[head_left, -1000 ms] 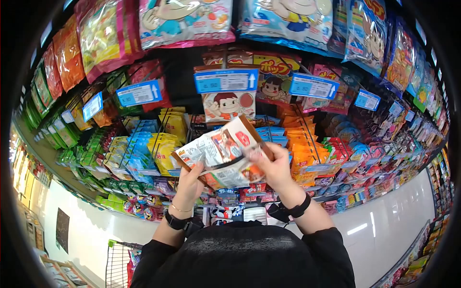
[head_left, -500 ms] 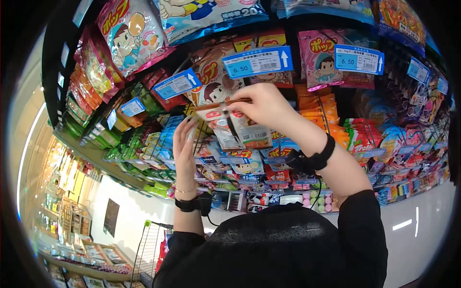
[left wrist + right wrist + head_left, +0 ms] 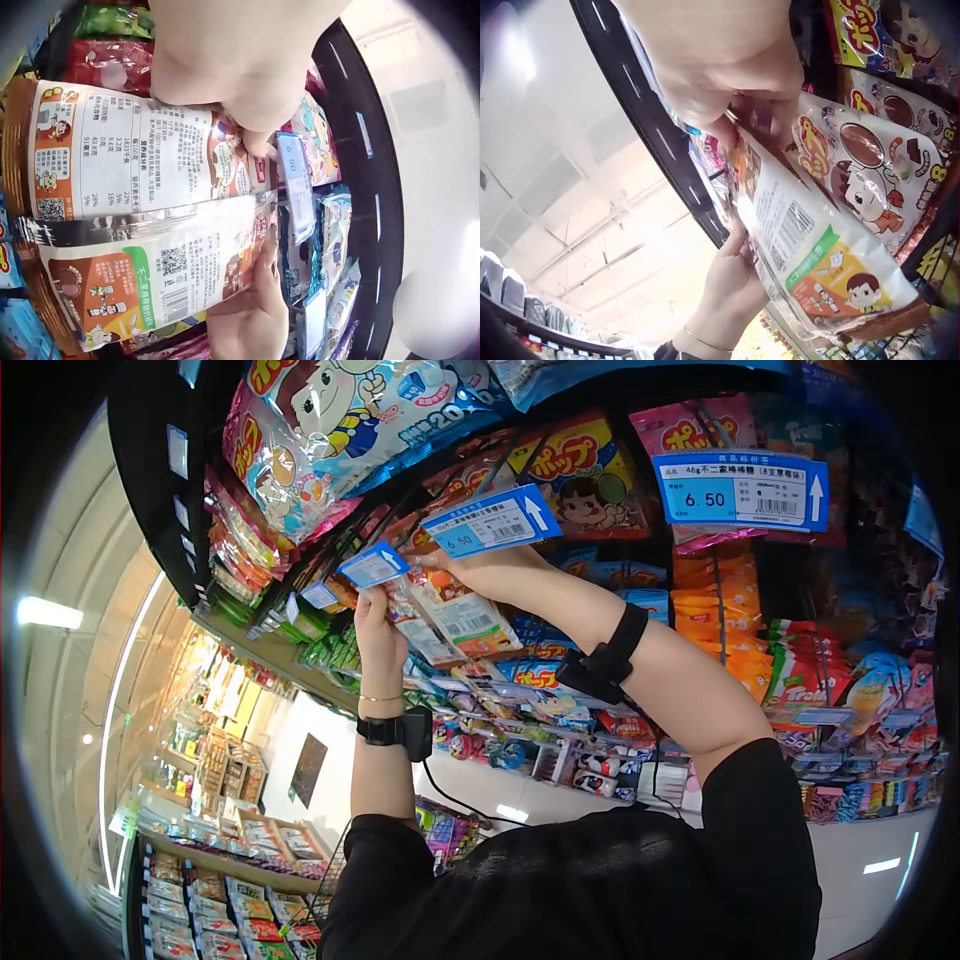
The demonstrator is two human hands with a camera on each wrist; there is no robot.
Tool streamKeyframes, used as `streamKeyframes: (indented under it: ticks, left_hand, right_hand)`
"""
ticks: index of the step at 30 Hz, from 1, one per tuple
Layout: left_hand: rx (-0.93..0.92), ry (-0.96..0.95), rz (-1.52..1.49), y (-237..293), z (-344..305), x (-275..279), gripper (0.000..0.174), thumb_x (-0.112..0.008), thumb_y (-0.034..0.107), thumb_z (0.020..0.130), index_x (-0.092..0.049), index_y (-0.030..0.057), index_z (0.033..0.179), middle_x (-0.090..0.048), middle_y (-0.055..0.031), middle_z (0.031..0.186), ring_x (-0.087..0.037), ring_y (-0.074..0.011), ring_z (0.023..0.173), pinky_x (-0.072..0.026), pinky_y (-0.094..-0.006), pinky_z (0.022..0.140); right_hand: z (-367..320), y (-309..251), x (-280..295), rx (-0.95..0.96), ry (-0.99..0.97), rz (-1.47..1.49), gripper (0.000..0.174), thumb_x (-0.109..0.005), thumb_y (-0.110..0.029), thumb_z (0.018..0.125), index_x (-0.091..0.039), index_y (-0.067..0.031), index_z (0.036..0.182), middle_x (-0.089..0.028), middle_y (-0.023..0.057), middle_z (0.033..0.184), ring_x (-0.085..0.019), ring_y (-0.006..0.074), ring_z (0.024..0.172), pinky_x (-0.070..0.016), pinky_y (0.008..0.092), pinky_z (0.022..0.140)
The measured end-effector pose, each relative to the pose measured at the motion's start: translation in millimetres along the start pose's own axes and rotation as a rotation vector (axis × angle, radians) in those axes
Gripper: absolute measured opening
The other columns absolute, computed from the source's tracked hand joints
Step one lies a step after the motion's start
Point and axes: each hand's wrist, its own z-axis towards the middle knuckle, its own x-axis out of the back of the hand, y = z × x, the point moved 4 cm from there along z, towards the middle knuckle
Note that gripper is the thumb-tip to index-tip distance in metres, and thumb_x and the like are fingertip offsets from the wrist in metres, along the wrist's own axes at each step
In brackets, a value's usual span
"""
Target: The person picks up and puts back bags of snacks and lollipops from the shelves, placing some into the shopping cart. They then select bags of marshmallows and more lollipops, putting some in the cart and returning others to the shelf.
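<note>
Both hands hold a white and brown lollipop bag (image 3: 455, 620) close under the blue price tags, its printed back turned to me. My right hand (image 3: 727, 82) pinches the bag's top edge. At the bag's side edge, my left hand (image 3: 380, 630) grips it near the top corner. A dark strip runs down the middle of the bag's back. Just behind it in the right wrist view hangs a matching bag (image 3: 870, 180) with a cartoon child on its front. In the head view a price tag (image 3: 495, 532) covers part of the right hand.
A yellow lollipop bag (image 3: 575, 475) hangs to the right, past another price tag (image 3: 740, 492). Large candy bags (image 3: 350, 440) jut out overhead. Orange packets (image 3: 715, 620) fill hooks at right. A wire cart (image 3: 325, 880) stands low at left.
The bag has moved up and left to the hooks in my right hand. My left hand, spread beside the bag half a second ago, now grips its edge. The head view has turned left.
</note>
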Motion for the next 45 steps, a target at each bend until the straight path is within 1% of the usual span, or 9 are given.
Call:
streamKeyframes:
  ticks: [23, 29, 33, 35, 37, 39, 41, 43, 45]
  left_hand:
    - [0.131, 0.029, -0.059, -36, 32, 30, 0.026, -0.047, 0.014, 0.093, -0.05, 0.002, 0.116, -0.057, -0.0079, 0.113, -0.056, -0.0173, 0.098, -0.0459, -0.0323, 0.085]
    - [0.144, -0.093, 0.297, -46, 5, 64, 0.016, -0.051, 0.012, 0.091, -0.056, 0.0013, 0.102, -0.06, -0.0044, 0.1, -0.054, -0.0084, 0.092, -0.0431, -0.0221, 0.077]
    - [-0.219, 0.041, 0.612, -11, -26, 48, 0.028, -0.06, 0.012, 0.084, -0.053, -0.0025, 0.108, -0.059, -0.0106, 0.104, -0.057, -0.0146, 0.094, -0.0446, -0.0243, 0.079]
    - [-0.342, 0.124, 0.781, 6, -37, 52, 0.04, -0.064, 0.013, 0.08, -0.051, -0.0041, 0.114, -0.058, -0.0139, 0.109, -0.058, -0.0182, 0.097, -0.0448, -0.0256, 0.081]
    - [-0.133, -0.383, 0.653, 2, -42, 44, 0.064, -0.07, 0.014, 0.073, -0.04, -0.0051, 0.127, -0.053, -0.0193, 0.119, -0.056, -0.0245, 0.105, -0.0439, -0.0281, 0.085]
    - [-0.227, -0.608, 0.579, 12, -49, 32, 0.076, -0.072, 0.014, 0.069, -0.033, -0.0059, 0.131, -0.05, -0.0219, 0.122, -0.055, -0.0268, 0.108, -0.0437, -0.0304, 0.087]
    - [-0.24, -0.579, 0.628, -3, -44, 59, 0.074, -0.074, 0.016, 0.067, -0.038, -0.0053, 0.128, -0.053, -0.0192, 0.119, -0.057, -0.0246, 0.104, -0.0438, -0.0303, 0.087]
    - [0.141, -0.383, 0.1, -25, -30, 92, 0.061, -0.07, 0.016, 0.075, -0.041, -0.0041, 0.125, -0.056, -0.0148, 0.116, -0.059, -0.0208, 0.101, -0.0448, -0.0282, 0.086]
    - [0.213, -0.278, 0.002, -14, -20, 97, 0.044, -0.057, 0.019, 0.088, -0.043, -0.0021, 0.123, -0.056, -0.0104, 0.114, -0.059, -0.017, 0.099, -0.0472, -0.0274, 0.083]
  right_hand:
    - [35, 48, -84, 0.056, 0.311, 0.258, 0.034, -0.056, -0.035, 0.085, -0.058, -0.0049, 0.102, -0.063, 0.014, 0.091, -0.061, 0.0275, 0.085, -0.0464, 0.035, 0.076]
    - [-39, -7, -42, 0.008, 0.164, 0.004, 0.02, -0.061, -0.019, 0.079, -0.063, -0.0011, 0.088, -0.062, 0.0126, 0.068, -0.061, 0.025, 0.06, -0.0458, 0.0297, 0.055]
    - [-57, -15, -53, -0.126, 0.146, -0.207, 0.016, -0.063, -0.014, 0.076, -0.063, 0.0012, 0.077, -0.059, 0.0119, 0.059, -0.058, 0.0179, 0.052, -0.0427, 0.0277, 0.05]
    - [-59, -18, -59, -0.208, 0.353, -0.11, 0.015, -0.062, -0.014, 0.075, -0.065, -0.0007, 0.082, -0.059, 0.0145, 0.062, -0.06, 0.0241, 0.055, -0.0448, 0.0315, 0.051]
    - [-54, -28, -78, -0.245, 0.407, -0.06, 0.017, -0.064, -0.016, 0.077, -0.066, 0.0002, 0.084, -0.06, 0.0137, 0.063, -0.06, 0.0182, 0.054, -0.0442, 0.0273, 0.05]
    - [-49, -36, -106, -0.239, 0.401, 0.122, 0.02, -0.065, -0.017, 0.079, -0.066, 0.0009, 0.088, -0.063, 0.0146, 0.07, -0.061, 0.0167, 0.057, -0.0451, 0.0271, 0.051]
    - [-46, -46, -136, -0.084, 0.193, 0.129, 0.034, -0.061, -0.016, 0.083, -0.058, -0.0004, 0.113, -0.064, 0.0163, 0.085, -0.064, 0.0191, 0.071, -0.0485, 0.0276, 0.064]
    - [-41, -42, -156, -0.07, 0.077, 0.224, 0.037, -0.058, -0.014, 0.084, -0.054, 0.0003, 0.118, -0.064, 0.0167, 0.093, -0.064, 0.0211, 0.08, -0.0478, 0.0291, 0.074]
    - [-40, -37, -160, -0.057, -0.025, 0.185, 0.035, -0.055, -0.011, 0.086, -0.054, 0.0009, 0.118, -0.062, 0.0137, 0.108, -0.06, 0.0199, 0.095, -0.0448, 0.0307, 0.084]
